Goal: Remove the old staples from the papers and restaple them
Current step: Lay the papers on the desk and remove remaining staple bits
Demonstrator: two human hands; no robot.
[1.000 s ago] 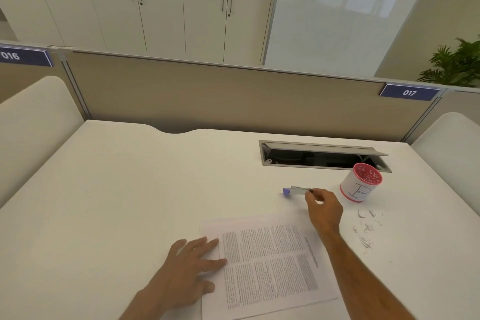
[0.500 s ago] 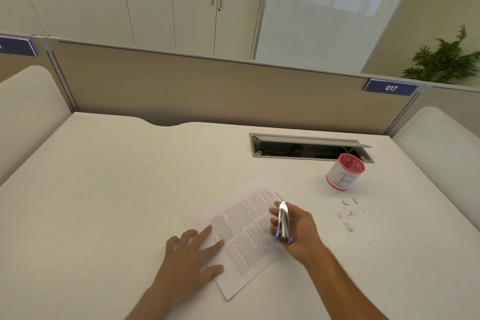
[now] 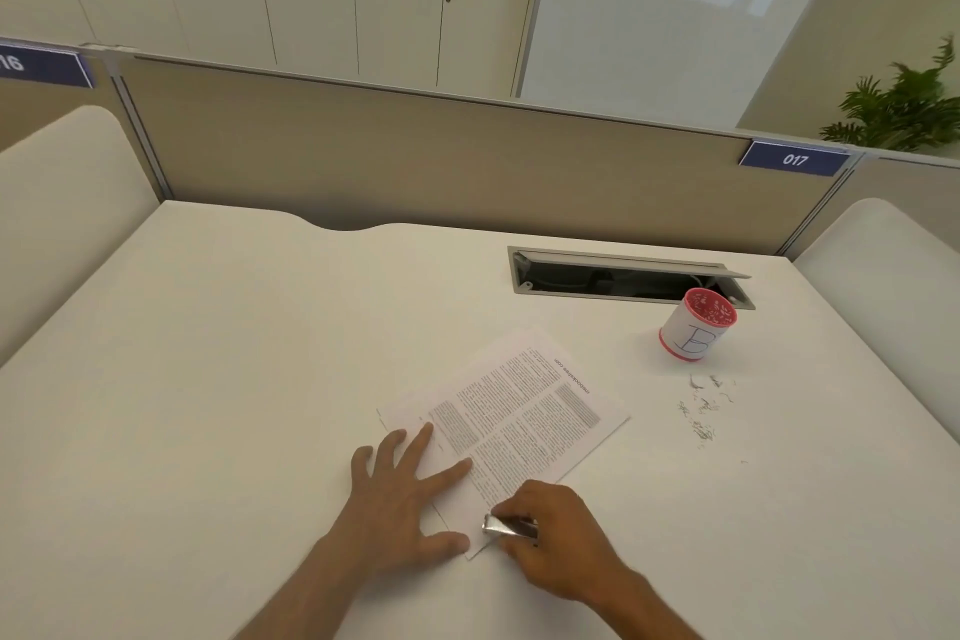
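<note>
A printed stack of papers [image 3: 524, 411] lies turned at an angle on the white desk [image 3: 234, 379]. My left hand [image 3: 400, 499] presses flat on the papers' near left part, fingers spread. My right hand [image 3: 556, 535] grips a small silver stapler [image 3: 506, 526] whose nose sits at the papers' nearest corner. Loose old staples [image 3: 701, 411] lie scattered on the desk to the right of the papers.
A red-and-white cup [image 3: 696, 325] marked "B", with small bits inside, stands at the right. Behind it is an open cable hatch [image 3: 623, 276] in the desk. A beige partition [image 3: 415, 161] closes the far edge.
My right hand picked the stapler up from the desk near the cup and brought it down to the papers' near corner. The papers have been turned at an angle under my left hand.
</note>
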